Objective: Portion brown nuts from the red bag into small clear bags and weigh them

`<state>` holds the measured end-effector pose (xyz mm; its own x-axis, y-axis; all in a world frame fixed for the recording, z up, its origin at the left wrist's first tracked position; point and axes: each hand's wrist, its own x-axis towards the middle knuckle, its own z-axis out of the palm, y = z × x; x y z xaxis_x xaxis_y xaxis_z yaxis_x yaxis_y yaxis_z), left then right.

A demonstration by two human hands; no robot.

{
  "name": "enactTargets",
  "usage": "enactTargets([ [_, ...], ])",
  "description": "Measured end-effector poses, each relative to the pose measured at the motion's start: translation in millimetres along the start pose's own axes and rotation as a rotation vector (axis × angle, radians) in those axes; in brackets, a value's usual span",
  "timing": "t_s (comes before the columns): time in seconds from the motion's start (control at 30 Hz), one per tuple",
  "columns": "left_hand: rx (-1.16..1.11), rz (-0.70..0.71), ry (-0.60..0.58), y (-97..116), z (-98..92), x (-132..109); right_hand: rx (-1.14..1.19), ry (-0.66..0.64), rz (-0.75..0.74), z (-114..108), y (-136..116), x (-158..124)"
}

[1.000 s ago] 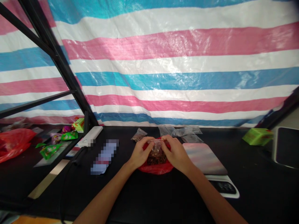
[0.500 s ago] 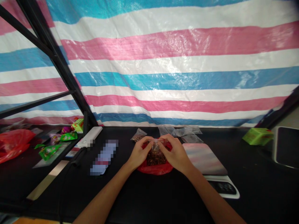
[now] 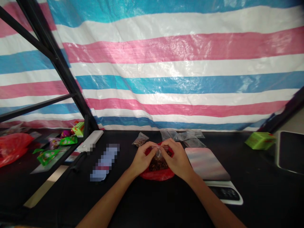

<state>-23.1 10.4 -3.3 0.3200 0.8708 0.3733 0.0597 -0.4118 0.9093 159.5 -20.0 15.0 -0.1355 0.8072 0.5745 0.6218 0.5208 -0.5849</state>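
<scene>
Left hand (image 3: pixel 142 159) and right hand (image 3: pixel 178 157), fingers curled, pinch the top edge of a clear plastic bag of dark brown granules (image 3: pixel 158 163), which rests on a crumpled red plastic bag (image 3: pixel 156 175); a white digital scale (image 3: pixel 224 193) lies right of it.

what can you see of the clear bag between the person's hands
The clear plastic bag is small, glossy and see-through, holding dark reddish-brown pieces in its lower part; what they are is hard to tell. It stands roughly upright, its upper part creased, with a thin straight edge across the top. The left hand and right hand grip that top from either side. Its bottom appears to rest on a crumpled red plastic bag lying on the black table top.
</scene>
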Motion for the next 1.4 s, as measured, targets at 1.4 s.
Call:
enactTargets([
  [1.4, -0.109, -0.093, 0.674, -26.1, -37.7, 20.5, -0.303, 0.19, -0.04, -25.3, 16.1, 6.9],
])
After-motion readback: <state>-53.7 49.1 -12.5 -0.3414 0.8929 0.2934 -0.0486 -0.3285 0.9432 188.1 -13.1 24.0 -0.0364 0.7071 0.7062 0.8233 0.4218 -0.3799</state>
